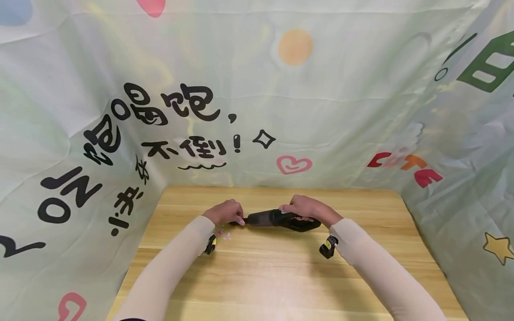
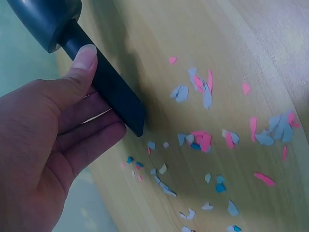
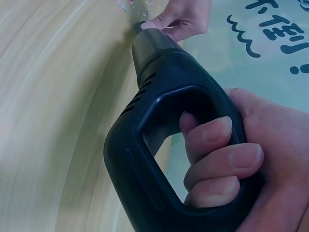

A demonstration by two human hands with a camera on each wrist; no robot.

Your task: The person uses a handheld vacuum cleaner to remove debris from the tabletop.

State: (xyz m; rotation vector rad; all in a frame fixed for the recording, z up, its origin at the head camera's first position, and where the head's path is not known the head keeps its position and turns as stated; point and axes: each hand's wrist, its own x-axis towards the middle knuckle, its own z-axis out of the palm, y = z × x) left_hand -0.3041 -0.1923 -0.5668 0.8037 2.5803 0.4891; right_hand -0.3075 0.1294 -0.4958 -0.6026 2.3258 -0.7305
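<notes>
A black handheld vacuum cleaner (image 1: pixel 261 219) lies across both hands above the wooden table. My right hand (image 1: pixel 307 208) grips its loop handle; in the right wrist view the fingers (image 3: pixel 217 159) curl through the loop. At the other end, my left hand (image 1: pixel 225 212) holds the flat crevice nozzle (image 2: pixel 108 84), thumb on top and fingers beneath. Beside the nozzle tip, paper scraps (image 2: pixel 203 140) in pink, grey and blue are scattered on the tabletop. From the head view, only a few scraps show near the left hand.
The wooden table (image 1: pixel 265 276) reaches back to a printed cloth wall (image 1: pixel 337 133). More cloth hangs at the left and right sides. A black wrist camera (image 1: pixel 329 246) sits on the right wrist, another (image 1: pixel 210 244) on the left.
</notes>
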